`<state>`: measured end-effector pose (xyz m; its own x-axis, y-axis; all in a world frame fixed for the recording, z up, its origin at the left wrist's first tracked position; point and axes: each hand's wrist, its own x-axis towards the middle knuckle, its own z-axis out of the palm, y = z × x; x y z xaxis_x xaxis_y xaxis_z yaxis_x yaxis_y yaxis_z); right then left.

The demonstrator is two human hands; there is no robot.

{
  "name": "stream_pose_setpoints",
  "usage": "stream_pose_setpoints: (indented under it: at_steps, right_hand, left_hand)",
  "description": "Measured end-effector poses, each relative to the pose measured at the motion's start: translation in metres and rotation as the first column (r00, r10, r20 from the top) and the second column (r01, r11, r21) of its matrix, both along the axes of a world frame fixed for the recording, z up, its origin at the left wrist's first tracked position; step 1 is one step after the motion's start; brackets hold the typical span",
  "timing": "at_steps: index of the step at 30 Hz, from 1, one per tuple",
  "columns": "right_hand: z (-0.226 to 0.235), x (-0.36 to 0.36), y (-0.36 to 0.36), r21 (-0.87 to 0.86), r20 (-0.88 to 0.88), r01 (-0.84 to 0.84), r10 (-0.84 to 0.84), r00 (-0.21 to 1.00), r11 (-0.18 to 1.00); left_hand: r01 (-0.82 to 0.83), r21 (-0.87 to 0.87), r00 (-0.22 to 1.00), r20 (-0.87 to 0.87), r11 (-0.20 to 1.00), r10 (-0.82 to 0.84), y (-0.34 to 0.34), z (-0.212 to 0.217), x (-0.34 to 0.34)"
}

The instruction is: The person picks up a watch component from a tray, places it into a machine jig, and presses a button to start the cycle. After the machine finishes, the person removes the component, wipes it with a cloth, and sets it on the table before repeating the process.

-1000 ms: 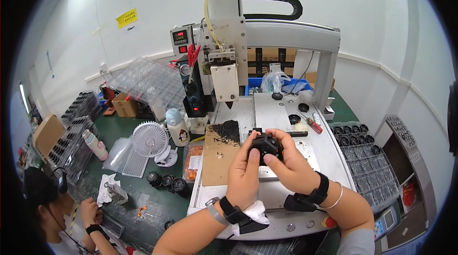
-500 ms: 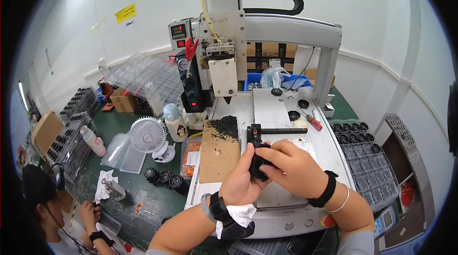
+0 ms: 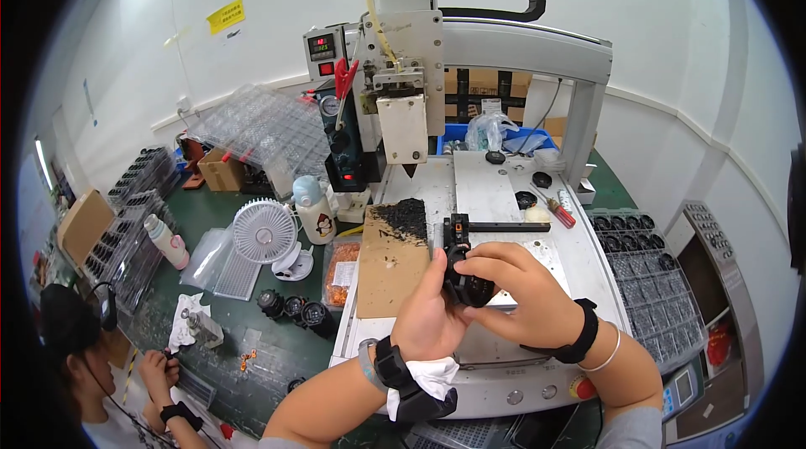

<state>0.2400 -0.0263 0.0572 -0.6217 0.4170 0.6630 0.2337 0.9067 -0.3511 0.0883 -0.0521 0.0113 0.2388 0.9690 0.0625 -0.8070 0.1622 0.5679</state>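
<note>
In the centre of the frame, slightly low, a rounded black plastic housing [image 3: 472, 288] sits between the person's two bare hands. The left hand [image 3: 428, 323], at lower centre, grasps it from the left, the thumb raised along its side and the palm partly turned up beneath it. The right hand [image 3: 529, 302], to the right of it, has its fingers curled over the top and right of the housing, gripping it too. Just above the fingers stands a small black upright block with an orange spot [image 3: 456, 231]; the hands cover the join, so I cannot tell whether block and housing are one piece. A straight black bar [image 3: 508, 227] extends rightward beside the block.

Left of the hands lies a flat brown cardboard sheet [image 3: 391, 285], with black flaky residue [image 3: 405, 219] heaped on its upper part. Above, at upper centre, hangs a white dispensing head with a dark pointed tip [image 3: 403, 134]. A red-handled screwdriver [image 3: 562, 214] lies right of centre, near the bar. Three black cylindrical parts [image 3: 294, 309] stand together at left of centre, and clear plastic trays holding round black parts [image 3: 642, 298] fill the right side.
</note>
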Motion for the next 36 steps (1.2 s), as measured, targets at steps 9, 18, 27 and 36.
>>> stream_pose_setpoints:
  at_steps: [9, 18, 27, 36]
  right_hand:
    - [0.006, 0.006, 0.004, 0.027, 0.160, -0.113, 0.108, 0.981, 0.993]
    - [0.006, 0.002, 0.001, -0.136, 0.004, 0.083, -0.083, 0.997, 0.987]
    - [0.002, 0.004, 0.005, -0.026, 0.059, -0.043, 0.044, 0.997, 0.999]
    - [0.009, 0.010, 0.002, -0.073, 0.016, -0.050, 0.051, 0.999, 0.996]
  left_hand:
    - [0.113, -0.063, 0.993, -0.030, 0.992, -0.115, 0.003, 0.001, -0.004]
    - [0.059, 0.087, 0.998, -0.027, 0.994, -0.057, 0.000, 0.004, 0.000]
    - [0.081, 0.125, 0.990, -0.121, 0.989, -0.066, -0.007, 0.015, 0.001]
    - [0.135, 0.211, 0.980, -0.171, 0.968, -0.100, -0.006, 0.015, -0.003]
